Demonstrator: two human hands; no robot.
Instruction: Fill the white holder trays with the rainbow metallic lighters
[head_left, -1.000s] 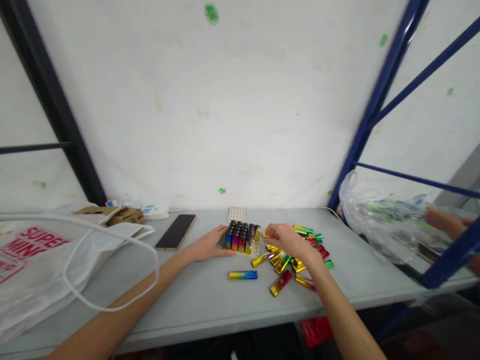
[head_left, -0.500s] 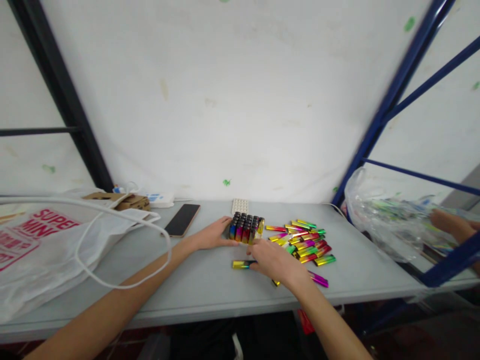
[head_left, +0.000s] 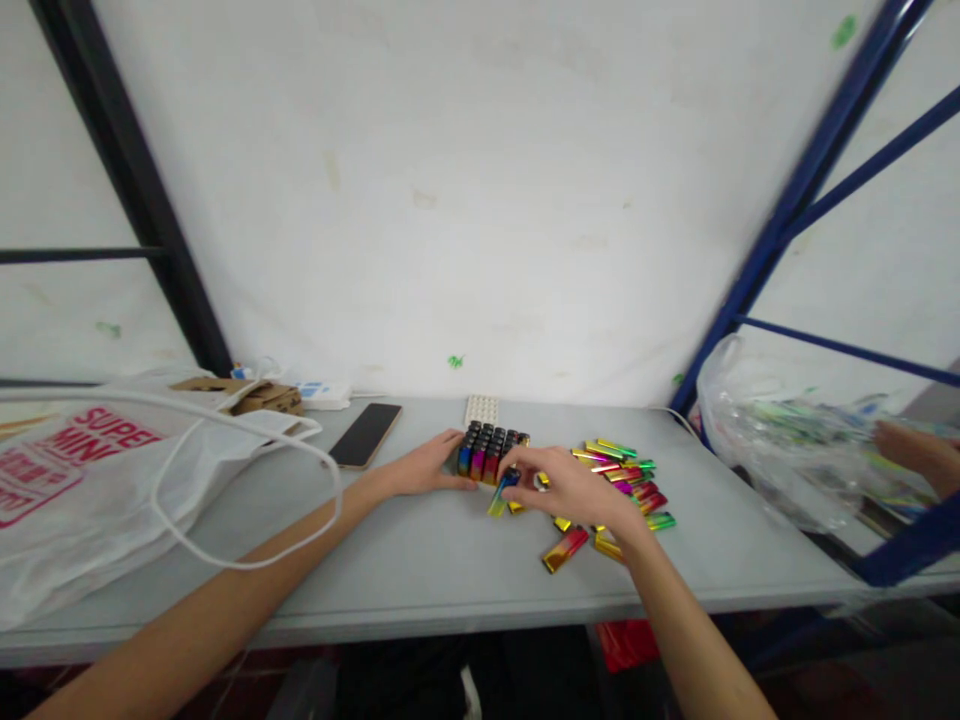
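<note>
A block of upright lighters [head_left: 480,455] with black tops and shiny coloured bodies stands on the grey table. My left hand [head_left: 433,466] is closed around its left side, thumb in front and fingers behind. In my right hand [head_left: 559,483], a yellow-and-blue lighter [head_left: 498,497] is pinched at its dark end, tilted, just in front of the block's right part. That hand partly hides the block's right side. A loose pile of metallic lighters [head_left: 637,480] lies to the right. Nearer the front edge lies a red-and-gold lighter [head_left: 565,550].
Behind the block is a white tray with small cells [head_left: 481,409]. A phone [head_left: 366,435], a white plastic bag [head_left: 225,470] and a white cable [head_left: 339,470] are on the left. At right stand a blue frame post [head_left: 720,320] and a clear bag [head_left: 772,450], with another person's hand [head_left: 911,455].
My right hand has picked up the yellow-and-blue lighter from the table and raised it toward the block, tilting it. My left hand stays at the block's side.
</note>
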